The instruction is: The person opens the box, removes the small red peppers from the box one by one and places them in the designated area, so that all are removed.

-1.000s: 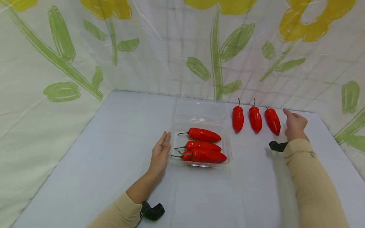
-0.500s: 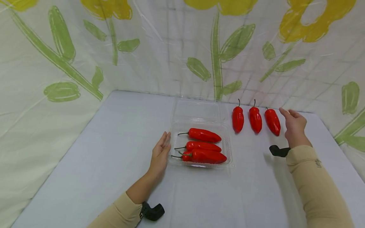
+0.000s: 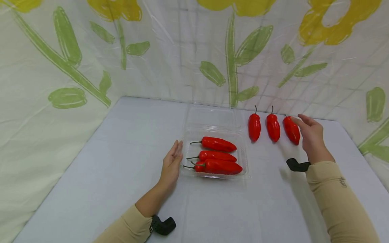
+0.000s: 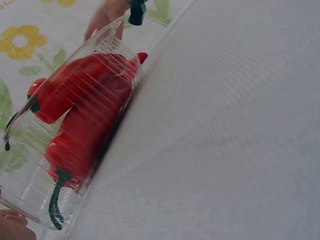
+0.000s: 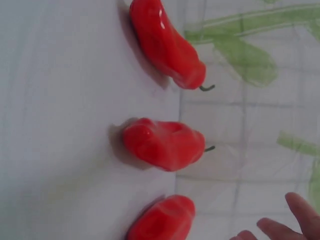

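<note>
A left hand (image 3: 171,165) rests with straight fingers against the nine o'clock side of a clear tray (image 3: 244,168) holding three red peppers (image 3: 217,144). At two o'clock, three more peppers lie in a row; the right hand (image 3: 310,135), fingers loosely spread and holding nothing, hovers beside the rightmost pepper (image 3: 291,130). The glossy pepper could roll from a loose grasp, and the light tray could slide.
</note>
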A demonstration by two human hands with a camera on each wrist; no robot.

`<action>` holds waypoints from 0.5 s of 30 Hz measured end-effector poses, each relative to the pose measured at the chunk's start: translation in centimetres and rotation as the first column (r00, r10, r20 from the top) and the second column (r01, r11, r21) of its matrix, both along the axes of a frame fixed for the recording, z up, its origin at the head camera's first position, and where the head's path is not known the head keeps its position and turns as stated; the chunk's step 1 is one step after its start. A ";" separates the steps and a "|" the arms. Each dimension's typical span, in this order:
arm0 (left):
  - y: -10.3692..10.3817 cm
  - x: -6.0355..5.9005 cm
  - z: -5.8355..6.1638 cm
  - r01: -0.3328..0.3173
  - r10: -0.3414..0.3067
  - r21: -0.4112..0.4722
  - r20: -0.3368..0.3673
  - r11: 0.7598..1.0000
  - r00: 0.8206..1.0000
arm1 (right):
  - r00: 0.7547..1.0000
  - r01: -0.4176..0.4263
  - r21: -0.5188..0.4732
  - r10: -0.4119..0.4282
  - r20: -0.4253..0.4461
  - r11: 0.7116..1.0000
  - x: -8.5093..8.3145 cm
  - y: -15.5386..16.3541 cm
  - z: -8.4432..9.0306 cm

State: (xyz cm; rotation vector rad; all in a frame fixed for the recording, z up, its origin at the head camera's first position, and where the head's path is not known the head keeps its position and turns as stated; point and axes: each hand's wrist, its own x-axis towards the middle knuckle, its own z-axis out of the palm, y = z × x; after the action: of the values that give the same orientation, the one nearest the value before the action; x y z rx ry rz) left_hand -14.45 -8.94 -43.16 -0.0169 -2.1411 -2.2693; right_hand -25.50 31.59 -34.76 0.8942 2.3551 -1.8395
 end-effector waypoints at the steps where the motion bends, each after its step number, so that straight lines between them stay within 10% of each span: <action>1: 0.0 0.0 0.0 0.001 -0.001 0.000 -0.002 1.000 1.000 | 1.000 -0.016 0.008 0.016 0.000 1.000 0.1 -0.1 0.1; 15: 0.0 0.0 0.2 0.005 -0.005 0.021 -0.007 1.000 1.000 | 0.946 -0.313 0.064 0.317 -0.065 0.947 2.0 -3.4 0.7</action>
State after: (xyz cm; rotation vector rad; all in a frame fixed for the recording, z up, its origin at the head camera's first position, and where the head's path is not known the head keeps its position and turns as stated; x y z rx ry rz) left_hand -14.41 -8.90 -43.00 -0.0306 -2.1160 -2.2910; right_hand -23.45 28.16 -34.02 0.4220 2.4267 -1.7171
